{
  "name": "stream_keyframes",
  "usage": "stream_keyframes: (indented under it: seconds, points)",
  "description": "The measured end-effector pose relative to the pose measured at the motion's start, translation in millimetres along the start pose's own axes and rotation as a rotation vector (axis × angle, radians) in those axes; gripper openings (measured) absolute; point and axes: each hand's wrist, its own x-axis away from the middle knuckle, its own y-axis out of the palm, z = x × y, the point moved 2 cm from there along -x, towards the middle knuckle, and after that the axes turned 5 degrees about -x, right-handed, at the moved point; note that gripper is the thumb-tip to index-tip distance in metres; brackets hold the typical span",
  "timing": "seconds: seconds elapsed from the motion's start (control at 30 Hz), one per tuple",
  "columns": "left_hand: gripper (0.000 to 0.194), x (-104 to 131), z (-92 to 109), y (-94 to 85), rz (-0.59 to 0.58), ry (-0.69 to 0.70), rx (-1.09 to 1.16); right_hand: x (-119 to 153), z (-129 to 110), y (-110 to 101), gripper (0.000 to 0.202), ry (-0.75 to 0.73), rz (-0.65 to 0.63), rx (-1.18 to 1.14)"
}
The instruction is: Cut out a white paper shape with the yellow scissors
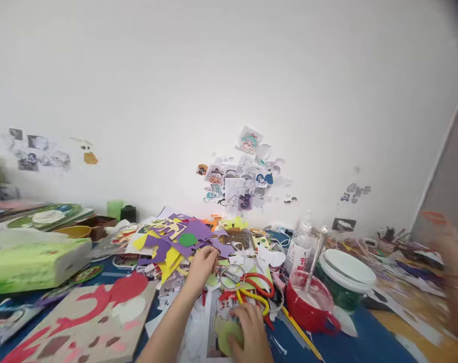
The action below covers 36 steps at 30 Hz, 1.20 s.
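Note:
My left hand [205,262] reaches to the front edge of a heap of purple and yellow paper scraps [172,242]. Its fingers are curled together, and what they pinch, if anything, is hidden. Low in the middle, my right hand [253,333] has its thumb and fingers on an olive-green rounded cut-out [230,338]. Between the hands lie scissors with red handles [264,285], scissors with yellow handles [255,298] and a pair with pale round handles [232,277]. White papers lie beneath the right hand.
Right of the hands stand a red cup [308,307] holding pale paste and a stick, a clear bottle [300,247] and a lidded tub [345,277]. At left are a board [88,322] with red cut-outs and a green tissue pack [36,262]. Another person's blurred arm [455,272] appears far right.

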Motion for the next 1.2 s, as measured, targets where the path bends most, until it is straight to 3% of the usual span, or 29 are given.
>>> stream_keyframes:
  seconds: [0.23,0.43,0.57,0.9,1.2]
  points:
    - [0.023,4,14,-20.1,0.020,-0.025,0.118,4,1,-13,0.020,-0.057,-0.147,0.034]
    - [0.018,5,22,-37.0,0.165,-0.018,0.206,5,-3,-19,0.016,-0.109,-0.123,0.061]
    - [0.013,5,22,-39.8,0.241,0.017,0.256,1,-14,-21,0.015,-0.116,-0.182,0.047]
    - [0.013,2,18,-41.5,0.253,0.011,0.271,-52,-77,3,0.023,-0.020,-0.620,0.032]
    - [0.011,2,20,-45.3,0.307,0.048,0.255,-66,-86,31,0.024,-0.034,-0.915,0.093]
